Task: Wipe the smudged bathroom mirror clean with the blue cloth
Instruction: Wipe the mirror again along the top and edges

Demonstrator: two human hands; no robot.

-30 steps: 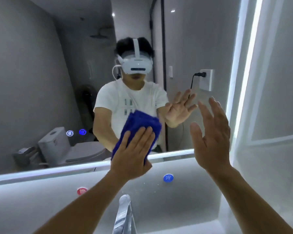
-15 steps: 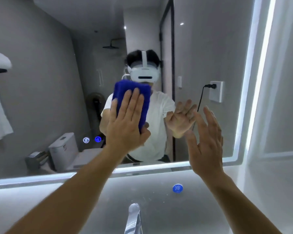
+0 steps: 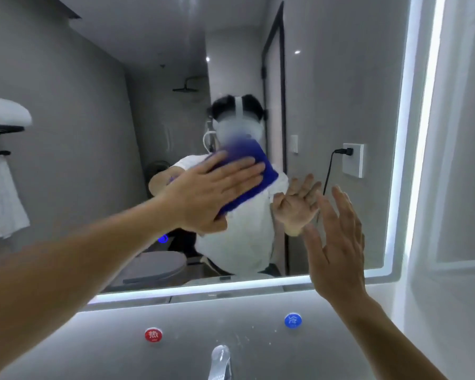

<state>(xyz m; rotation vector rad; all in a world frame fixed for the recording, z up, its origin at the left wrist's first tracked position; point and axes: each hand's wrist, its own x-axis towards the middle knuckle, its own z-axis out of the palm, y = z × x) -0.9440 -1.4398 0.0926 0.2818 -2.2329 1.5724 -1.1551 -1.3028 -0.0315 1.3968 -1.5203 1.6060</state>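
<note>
The bathroom mirror (image 3: 327,86) fills most of the view, framed by a lit white strip along its bottom and right edges. My left hand (image 3: 211,193) lies flat on the folded blue cloth (image 3: 255,165), pressing it against the glass near the mirror's middle, fingers pointing right. The cloth's upper edge is blurred by motion. My right hand (image 3: 337,242) is raised with fingers spread close to the glass at lower right, holding nothing. The mirror reflects a person, both hands and the cloth.
Below the mirror, a grey wall panel carries a red hot-water button (image 3: 153,335) and a blue cold-water button (image 3: 293,320). A chrome faucet (image 3: 220,362) juts up at the bottom centre. White towels (image 3: 0,198) hang at the left; a white wall stands at the right.
My left hand swept the cloth from low on the glass upward, then turned it sideways to the right. My right hand stayed spread near the glass. The view shifted upward.
</note>
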